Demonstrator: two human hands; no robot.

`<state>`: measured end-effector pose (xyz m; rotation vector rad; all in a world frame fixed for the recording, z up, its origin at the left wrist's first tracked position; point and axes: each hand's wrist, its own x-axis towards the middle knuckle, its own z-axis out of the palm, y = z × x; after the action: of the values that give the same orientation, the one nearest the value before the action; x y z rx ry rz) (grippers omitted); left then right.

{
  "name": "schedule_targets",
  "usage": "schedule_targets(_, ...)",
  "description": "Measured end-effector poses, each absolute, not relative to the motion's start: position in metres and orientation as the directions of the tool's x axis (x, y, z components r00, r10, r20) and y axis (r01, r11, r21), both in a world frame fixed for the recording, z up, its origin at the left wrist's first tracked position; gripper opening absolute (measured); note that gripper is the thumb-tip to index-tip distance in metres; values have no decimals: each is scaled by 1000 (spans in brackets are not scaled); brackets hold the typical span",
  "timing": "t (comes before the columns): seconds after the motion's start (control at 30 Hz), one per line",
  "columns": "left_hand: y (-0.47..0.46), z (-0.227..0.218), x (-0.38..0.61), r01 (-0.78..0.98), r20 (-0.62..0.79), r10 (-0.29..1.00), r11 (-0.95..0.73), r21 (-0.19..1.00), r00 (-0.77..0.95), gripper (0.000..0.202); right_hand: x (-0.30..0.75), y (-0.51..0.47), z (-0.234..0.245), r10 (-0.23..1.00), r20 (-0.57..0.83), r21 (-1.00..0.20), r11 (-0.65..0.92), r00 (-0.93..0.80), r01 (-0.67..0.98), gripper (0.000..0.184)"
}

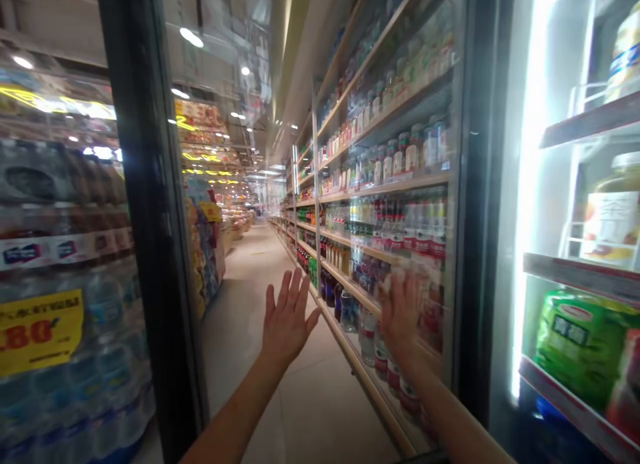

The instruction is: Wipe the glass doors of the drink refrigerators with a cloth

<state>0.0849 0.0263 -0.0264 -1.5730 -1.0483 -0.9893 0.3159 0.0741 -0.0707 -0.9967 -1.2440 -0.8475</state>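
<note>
My left hand (287, 315) is raised in front of a glass door pane (240, 364), its fingers spread and its palm turned away from me. To its right, my right hand (401, 312) is also up, somewhat blurred, with its fingers stretched out and pointing upward. Neither hand holds anything. Both look flat toward the pane; whether they touch it I cannot tell. Black uprights of the door frame stand on the left (143, 204) and on the right (475, 204). Through the pane show shelves of bottled drinks (385, 244).
At right, a lit cooler (530, 184) holds a pale-labelled bottle (611, 214) and a green pack (575, 344). Stacked bottle packs (100, 357) with a yellow price sign (43, 332) stand at left. A tiled aisle (250, 264) runs into the distance.
</note>
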Motion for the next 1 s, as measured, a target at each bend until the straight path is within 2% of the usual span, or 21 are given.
schedule_targets(0.1,25,-26,85,946,939,157,-161,-280,305,67,266,57,-80,106,978,112,451,-178,885,62)
schedule_targets(0.17,25,-26,85,948,941,158,-161,-275,300,65,270,54,-89,109,957,190,469,-270,862,62)
schedule_targets(0.2,25,-27,85,949,941,162,-158,-271,296,64,282,56,-93,105,961,184,454,-257,872,62)
schedule_targets(0.27,25,-29,86,954,941,181,-152,-259,285,62,317,63,-98,89,988,83,391,-127,917,64)
schedule_targets(0.37,26,-31,87,959,942,195,-138,-248,272,58,349,73,-93,49,988,-153,315,145,937,63)
schedule_targets(0.43,26,-31,87,957,941,188,-121,-262,281,55,333,70,-88,42,974,-224,311,222,923,62)
schedule_targets(0.5,25,-30,86,954,938,182,-101,-281,295,52,294,60,-86,68,990,-142,358,126,923,63)
schedule_targets(0.63,23,-30,79,940,923,179,-91,-329,341,52,228,42,-92,83,960,187,524,-268,831,62)
schedule_targets(0.7,22,-31,73,931,915,179,-109,-348,363,50,238,42,-98,67,953,217,527,-296,821,62)
schedule_targets(0.77,21,-36,68,926,911,180,-138,-351,372,49,274,50,-105,66,979,144,457,-195,878,62)
schedule_targets(0.9,15,-50,58,928,913,193,-177,-328,360,45,334,64,-110,64,976,-219,288,209,932,59)
schedule_targets(0.93,13,-53,56,930,914,196,-172,-326,357,44,332,63,-111,72,964,-266,277,256,923,59)
schedule_targets(0.97,12,-56,54,930,913,197,-165,-328,357,43,321,61,-113,88,964,-265,284,250,922,59)
schedule_targets(1.0,10,-58,52,929,911,195,-157,-336,363,43,304,56,-115,112,976,-211,312,185,926,60)
